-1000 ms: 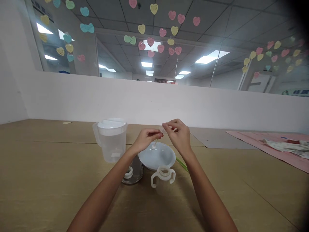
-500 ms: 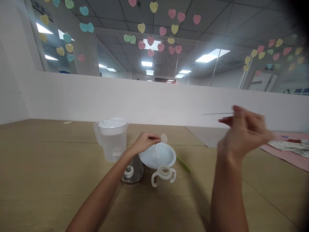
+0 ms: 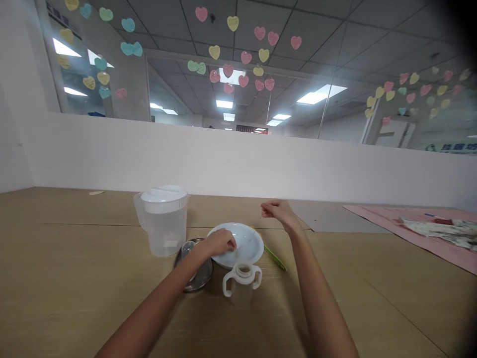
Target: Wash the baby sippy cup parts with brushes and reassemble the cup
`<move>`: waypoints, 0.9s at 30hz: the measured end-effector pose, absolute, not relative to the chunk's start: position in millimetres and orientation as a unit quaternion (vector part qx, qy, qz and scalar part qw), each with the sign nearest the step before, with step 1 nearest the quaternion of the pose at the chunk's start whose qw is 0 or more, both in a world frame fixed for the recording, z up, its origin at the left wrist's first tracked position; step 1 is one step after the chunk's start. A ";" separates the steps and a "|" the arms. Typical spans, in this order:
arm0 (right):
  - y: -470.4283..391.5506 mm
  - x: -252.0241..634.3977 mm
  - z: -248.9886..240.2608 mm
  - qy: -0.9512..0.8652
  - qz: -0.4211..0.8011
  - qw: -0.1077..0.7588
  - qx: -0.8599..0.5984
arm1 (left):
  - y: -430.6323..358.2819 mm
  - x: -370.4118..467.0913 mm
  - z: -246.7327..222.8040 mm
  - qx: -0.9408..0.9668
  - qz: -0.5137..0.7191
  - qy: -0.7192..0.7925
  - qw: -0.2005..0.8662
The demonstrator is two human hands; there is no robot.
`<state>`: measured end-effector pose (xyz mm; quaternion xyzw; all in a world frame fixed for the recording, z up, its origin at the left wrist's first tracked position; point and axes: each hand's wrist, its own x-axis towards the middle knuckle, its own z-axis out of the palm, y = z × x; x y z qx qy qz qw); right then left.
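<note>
My left hand [image 3: 222, 242] is closed, low over the white bowl [image 3: 219, 259]. The small pale straw piece with a round disc that it held is now mostly hidden by the fingers. My right hand [image 3: 276, 211] pinches a thin wire-like stick [image 3: 254, 233] above the bowl's right side, its lower end slanting down into the bowl. In front of the bowl stands a clear bottle with two white handles [image 3: 243, 283], its mouth uncovered. To the left, partly behind my left forearm, a round metal tray [image 3: 203, 278] carries a clear cap [image 3: 188, 247].
A clear lidded pitcher [image 3: 166, 228] stands at the left behind the tray. A green-handled tool [image 3: 276, 258] lies right of the bowl. Far right, a pink mat [image 3: 387, 219] bears a patterned cloth [image 3: 443, 231]. A white wall [image 3: 223, 164] bounds the table's back.
My right hand has moved left and down, bringing the thin stick to the bowl. My left hand has dropped lower into the bowl, and the disc has gone out of sight.
</note>
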<state>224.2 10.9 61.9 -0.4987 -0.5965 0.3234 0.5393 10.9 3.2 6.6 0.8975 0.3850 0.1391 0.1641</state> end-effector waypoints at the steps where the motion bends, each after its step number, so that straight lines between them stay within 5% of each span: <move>1: 12.7 221.8 58.5 -0.615 0.324 0.511 -0.505 | 4.7 10.4 4.6 0.901 0.126 0.368 0.191; 5: 19.5 217.0 43.9 -0.657 0.326 0.428 -0.528 | 11.7 3.5 7.3 0.874 0.155 0.340 0.309; 13: 0.3 211.1 57.7 -0.738 0.227 0.299 -0.561 | -16.5 -7.0 64.4 0.766 0.417 0.333 0.359; 18: -67.3 191.5 105.5 -0.778 0.236 0.413 -0.411 | -55.9 -1.5 89.3 0.809 0.378 0.299 0.338; 27: -123.6 169.5 113.9 -0.841 0.012 0.278 -0.465 | -63.2 -3.0 89.6 0.871 0.247 0.276 0.324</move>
